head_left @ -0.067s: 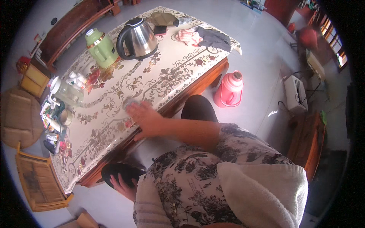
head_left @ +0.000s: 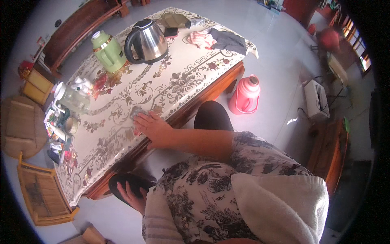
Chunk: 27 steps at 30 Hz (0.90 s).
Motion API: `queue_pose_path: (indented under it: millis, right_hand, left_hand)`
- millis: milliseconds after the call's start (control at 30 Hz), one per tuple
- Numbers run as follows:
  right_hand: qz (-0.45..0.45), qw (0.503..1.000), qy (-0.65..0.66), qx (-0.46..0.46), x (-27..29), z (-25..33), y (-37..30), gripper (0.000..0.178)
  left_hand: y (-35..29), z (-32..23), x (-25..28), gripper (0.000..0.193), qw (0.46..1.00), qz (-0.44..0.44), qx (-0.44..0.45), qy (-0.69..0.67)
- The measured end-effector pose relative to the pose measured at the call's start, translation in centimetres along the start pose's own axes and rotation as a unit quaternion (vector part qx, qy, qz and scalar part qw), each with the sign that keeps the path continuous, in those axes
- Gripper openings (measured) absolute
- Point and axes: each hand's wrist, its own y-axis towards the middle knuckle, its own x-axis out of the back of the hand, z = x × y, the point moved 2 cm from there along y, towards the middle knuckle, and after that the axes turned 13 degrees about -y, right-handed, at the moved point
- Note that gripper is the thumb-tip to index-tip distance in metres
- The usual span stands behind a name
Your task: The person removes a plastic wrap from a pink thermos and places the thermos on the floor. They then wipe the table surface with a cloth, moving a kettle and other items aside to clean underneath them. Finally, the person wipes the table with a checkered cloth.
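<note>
My right hand [head_left: 155,129] lies palm down near the front edge of a table with a patterned tablecloth [head_left: 118,99]. Under its fingers is a small grey wad [head_left: 138,111] that looks like a cloth, pressed against the tablecloth. The palm hides part of it. Lower down, my left hand [head_left: 132,195] rests on my dark-clad knee, holding nothing, with its fingers apart.
On the table stand a steel kettle [head_left: 151,42], a green thermos [head_left: 109,55] and a glass jar [head_left: 73,97] among small items. A pink cloth [head_left: 202,39] and a dark cloth [head_left: 228,41] lie farther back. A pink thermos [head_left: 244,95] stands on the floor.
My right hand, smeared by motion before, now shows sharply and has shifted very slightly with the grey wad. The left hand stays on the knee.
</note>
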Motion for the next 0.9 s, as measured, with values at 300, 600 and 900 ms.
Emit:
queue_pose_path:
  millis: [300, 600, 900]
  right_hand:
    - [0.003, 0.706, 0.676, -0.212, 1.0, -3.2, -0.2, 0.02]
    - [0.116, 0.431, 0.863, -0.236, 2.6, -1.7, -1.7, 0.041]
    - [0.175, 0.52, 0.819, -0.166, 2.9, 0.2, -1.5, 0.056]
  left_hand:
    - [11.8, -7.4, -7.2, 0.032, 0.758, 0.074, 0.314, -0.566]
    - [12.5, -8.8, -9.2, 0.041, 0.563, 0.101, 0.372, -0.732]
    - [12.1, -6.7, -8.5, 0.032, 0.574, 0.009, 0.447, -0.686]
